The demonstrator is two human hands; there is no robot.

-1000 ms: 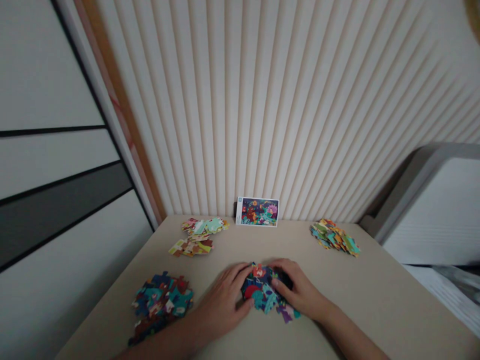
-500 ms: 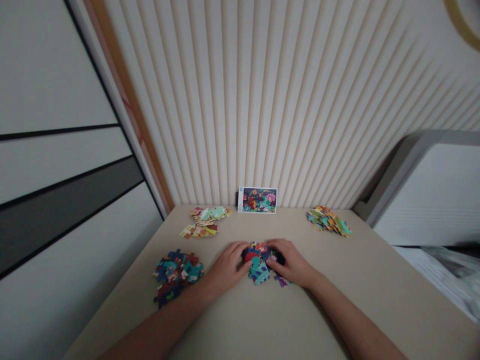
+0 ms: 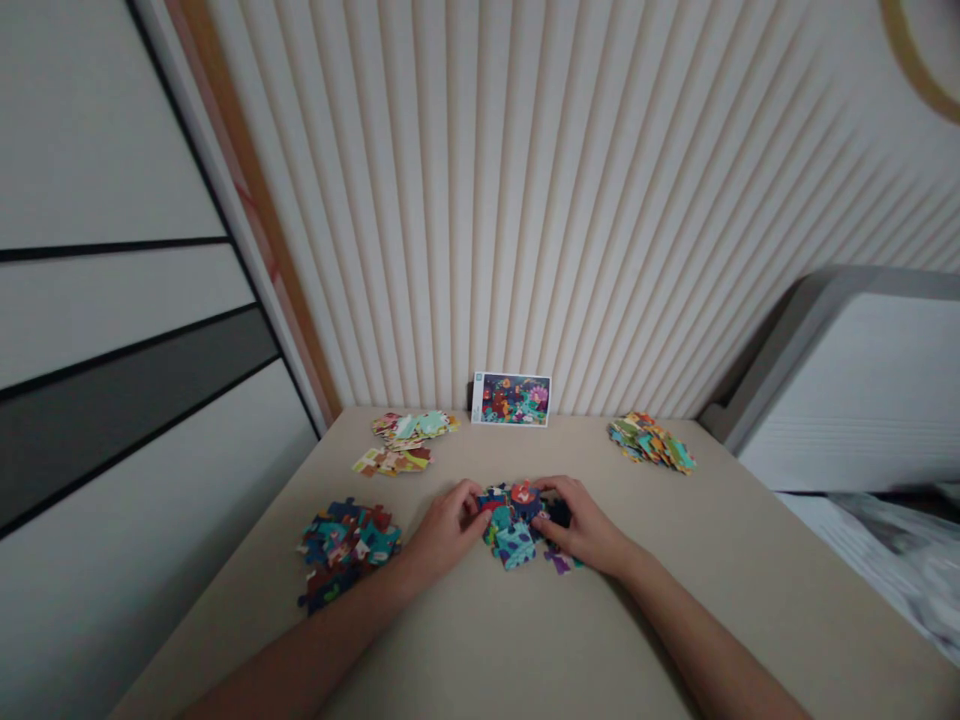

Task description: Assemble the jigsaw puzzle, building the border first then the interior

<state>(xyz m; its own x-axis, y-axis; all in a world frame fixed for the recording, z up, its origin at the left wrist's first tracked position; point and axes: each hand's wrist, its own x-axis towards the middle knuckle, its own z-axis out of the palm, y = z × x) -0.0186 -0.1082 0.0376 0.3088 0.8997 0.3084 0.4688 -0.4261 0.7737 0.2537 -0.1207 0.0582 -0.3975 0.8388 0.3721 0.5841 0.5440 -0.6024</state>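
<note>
Several dark and teal jigsaw puzzle pieces point(image 3: 514, 545) lie between my hands at the middle of the table. My left hand point(image 3: 452, 532) has its thumb and fingers closed on a puzzle piece with red on it point(image 3: 493, 506), at the left of the group. From the other side, my right hand point(image 3: 577, 525) curls its thumb and fingers round a dark piece with a red figure point(image 3: 525, 496). Its fingers hide part of the pieces there. A purple piece point(image 3: 558, 560) sticks out below the right hand.
A heap of dark puzzle pieces point(image 3: 349, 545) lies beside my left forearm. Lighter pieces point(image 3: 405, 435) are at the back left, and a green and orange heap point(image 3: 651, 442) at the back right. A picture card point(image 3: 511, 399) leans on the ribbed wall point(image 3: 517, 200).
My left hand has drawn slightly left with its piece, and its fingers are more bunched. The dark piece with the red figure shows more clearly by my right hand. The view has shifted slightly.
</note>
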